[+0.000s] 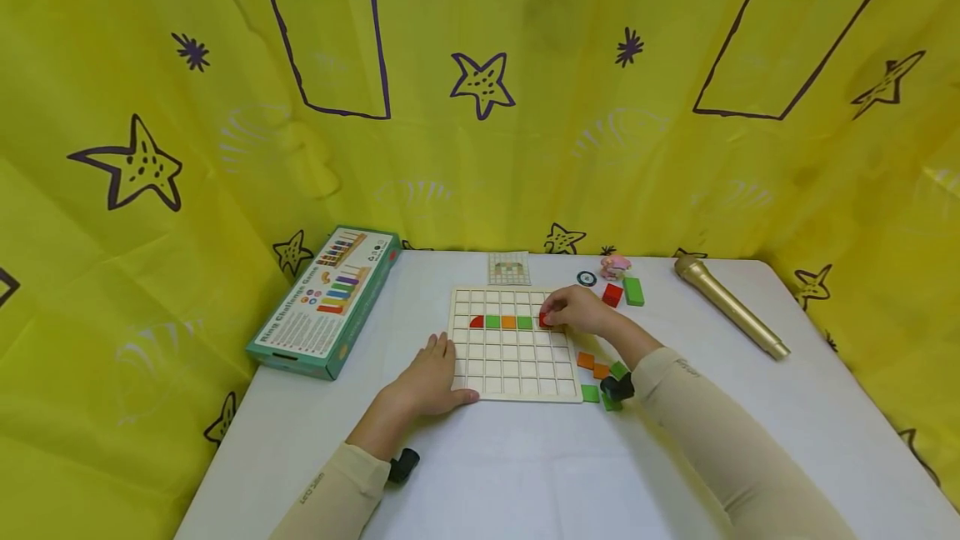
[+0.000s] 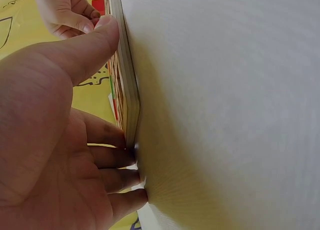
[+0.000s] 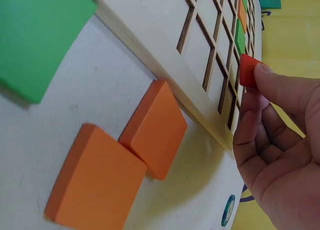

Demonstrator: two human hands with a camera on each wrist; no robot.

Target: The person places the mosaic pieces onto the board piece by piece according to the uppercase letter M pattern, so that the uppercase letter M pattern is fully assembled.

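Watching from far away, I see a white table (image 1: 510, 465), and on it lies a pale grid board (image 1: 517, 365). The left hand (image 1: 431, 377) rests at the near left corner of the board, its fingers straight and a little apart, the thumb at the near edge. The right hand (image 1: 577, 309) is above the right part, with thumb and finger clamped on a red piece (image 3: 247, 71). This piece is at the right end of a row of four coloured tiles (image 1: 508, 322); I cannot tell if it touches the board. In my judgement, the step is adding to this row, and the next move calls for laying the piece flat in its square, then loosening the pinch.
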